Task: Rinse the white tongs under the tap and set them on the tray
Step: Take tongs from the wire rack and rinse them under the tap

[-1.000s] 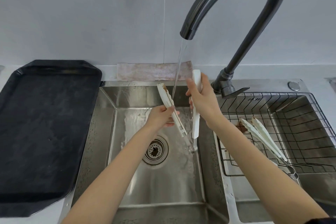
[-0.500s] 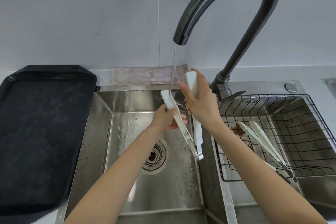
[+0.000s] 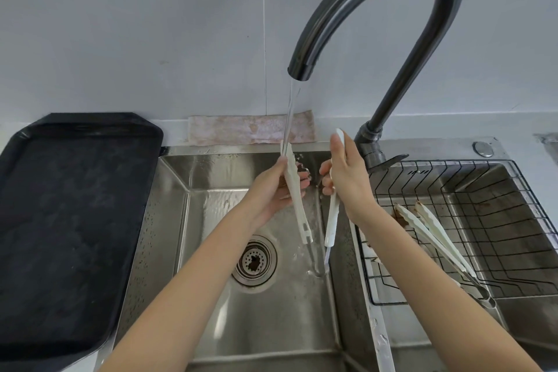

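I hold a pair of white tongs (image 3: pixel 297 202) spread wide over the left sink basin. My left hand (image 3: pixel 276 190) grips the left arm, whose tip stands right under the water stream from the dark tap (image 3: pixel 392 24). My right hand (image 3: pixel 344 181) grips the right arm (image 3: pixel 332 220). Both arms point up, and their metal hinge hangs low near the basin floor. The black tray (image 3: pixel 69 220) lies on the counter to the left of the sink.
A second pair of white tongs (image 3: pixel 431 238), stained brown at the tips, lies in the wire rack (image 3: pixel 498 232) over the right basin. The drain (image 3: pixel 255 260) sits under my left forearm. A pinkish cloth (image 3: pixel 241 130) lies along the wall behind the sink.
My left hand has lifted its tong arm so that the tip sits straight under the stream. The two arms have spread a little further apart.
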